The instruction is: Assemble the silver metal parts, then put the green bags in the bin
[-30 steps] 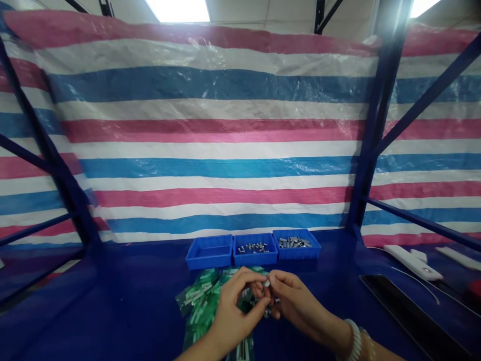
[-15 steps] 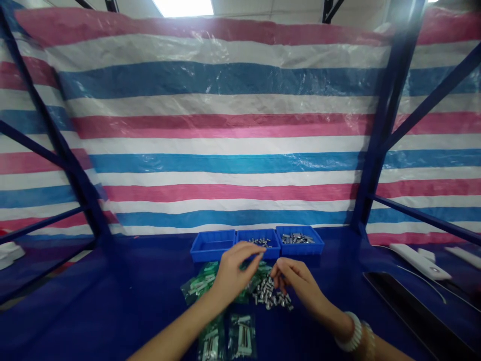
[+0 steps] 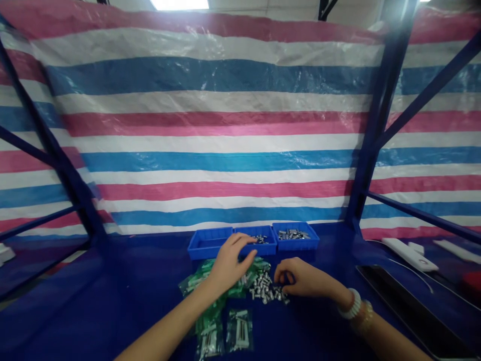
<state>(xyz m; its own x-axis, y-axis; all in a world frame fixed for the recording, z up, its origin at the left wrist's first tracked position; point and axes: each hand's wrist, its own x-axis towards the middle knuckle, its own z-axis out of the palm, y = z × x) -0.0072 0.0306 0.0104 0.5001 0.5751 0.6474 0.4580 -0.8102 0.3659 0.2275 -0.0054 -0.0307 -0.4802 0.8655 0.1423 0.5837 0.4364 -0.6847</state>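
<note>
My left hand [image 3: 230, 261] reaches forward over the green plastic bags [image 3: 210, 301], its fingers spread, with the fingertips at the front edge of the middle blue tray [image 3: 270, 236]; nothing shows in it. My right hand [image 3: 300, 280] rests on the blue table beside a pile of small silver metal parts [image 3: 265, 288], its fingers curled and pinching at the pile's right edge. What those fingers hold is too small to make out. A white bead bracelet [image 3: 350, 305] is on my right wrist.
Three blue trays stand in a row: the left tray [image 3: 208, 243] looks empty, the middle tray and the right tray [image 3: 295, 235] hold silver parts. A dark flat tray [image 3: 406, 306] and white objects [image 3: 408, 253] lie at right. Blue rack posts [image 3: 370, 125] and a striped tarp stand behind.
My hands came apart from a shared pinch. The left hand went forward to the middle tray. The right hand dropped to the pile of metal parts.
</note>
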